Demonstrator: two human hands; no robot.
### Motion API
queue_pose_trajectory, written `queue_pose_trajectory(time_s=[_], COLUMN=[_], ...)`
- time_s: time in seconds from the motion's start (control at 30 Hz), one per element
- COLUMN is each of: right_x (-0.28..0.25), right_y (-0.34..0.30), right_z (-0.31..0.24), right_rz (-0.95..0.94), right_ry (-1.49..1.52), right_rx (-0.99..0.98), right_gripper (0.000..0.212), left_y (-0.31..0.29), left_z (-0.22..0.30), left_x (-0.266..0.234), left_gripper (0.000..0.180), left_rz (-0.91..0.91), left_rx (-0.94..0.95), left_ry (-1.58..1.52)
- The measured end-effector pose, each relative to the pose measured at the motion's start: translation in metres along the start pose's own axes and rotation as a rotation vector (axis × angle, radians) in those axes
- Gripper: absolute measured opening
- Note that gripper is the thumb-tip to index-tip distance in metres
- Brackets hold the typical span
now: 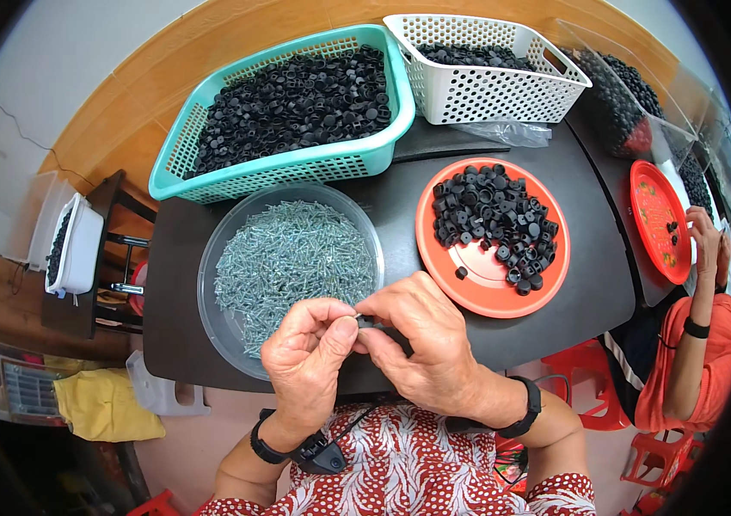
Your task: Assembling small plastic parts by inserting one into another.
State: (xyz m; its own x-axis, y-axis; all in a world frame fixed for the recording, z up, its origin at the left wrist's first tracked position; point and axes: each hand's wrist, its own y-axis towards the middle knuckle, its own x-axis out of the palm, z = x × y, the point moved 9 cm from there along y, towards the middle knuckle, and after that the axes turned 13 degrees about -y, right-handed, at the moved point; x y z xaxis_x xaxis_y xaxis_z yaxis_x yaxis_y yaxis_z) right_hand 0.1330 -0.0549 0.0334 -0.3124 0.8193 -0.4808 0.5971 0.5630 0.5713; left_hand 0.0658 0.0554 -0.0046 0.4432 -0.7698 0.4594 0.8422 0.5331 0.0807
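Observation:
In front of my chest, both hands meet fingertip to fingertip over the near rim of a clear round tub (357, 215) full of small silver screws (284, 258). My left hand (307, 348) is closed in a pinch, with the tip of a slim metal screw (357, 316) showing at its fingers. Closed beside it, my right hand (430, 344) pinches a small black plastic cap (368, 322), mostly hidden by the fingers. To the right, an orange-red round plate (469, 288) bears a heap of black caps (490, 215).
A teal basket (288, 163) of black caps stands behind the tub, beside a white perforated basket (494, 90) with more. A plastic bag (507, 132) lies before it. At right, a co-worker's hands (708, 245) are near a red tray (658, 206). Red stools (658, 456) stand below.

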Motion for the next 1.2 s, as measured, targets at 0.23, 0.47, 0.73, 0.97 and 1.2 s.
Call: queue_pose_trajectory(time_s=[0.23,0.47,0.73,0.97,1.2], right_x=[0.002,0.011,0.003,0.013,0.015], right_y=[-0.010,-0.025,-0.024,-0.034,-0.040], right_z=[0.008,0.029,0.022,0.031,0.036], right_rz=[0.082,0.060,0.048,-0.005,0.035], right_ry=[0.200,0.504,0.361,0.565,0.625], right_rx=[0.090,0.375,0.201,0.387,0.410], right_gripper=[0.025,0.024,0.024,0.022,0.022], left_y=[-0.002,-0.006,-0.005,-0.007,-0.010], left_z=[0.000,0.004,0.021,0.037,0.043], left_x=[-0.002,-0.001,0.008,0.029,0.040], left_gripper=[0.011,0.011,0.003,0.008,0.011], left_rz=[-0.038,-0.047,-0.161,-0.278,-0.338], left_rx=[-0.027,-0.077,0.016,0.223,0.358], left_ry=[-0.063,0.054,0.488,0.784,0.897])
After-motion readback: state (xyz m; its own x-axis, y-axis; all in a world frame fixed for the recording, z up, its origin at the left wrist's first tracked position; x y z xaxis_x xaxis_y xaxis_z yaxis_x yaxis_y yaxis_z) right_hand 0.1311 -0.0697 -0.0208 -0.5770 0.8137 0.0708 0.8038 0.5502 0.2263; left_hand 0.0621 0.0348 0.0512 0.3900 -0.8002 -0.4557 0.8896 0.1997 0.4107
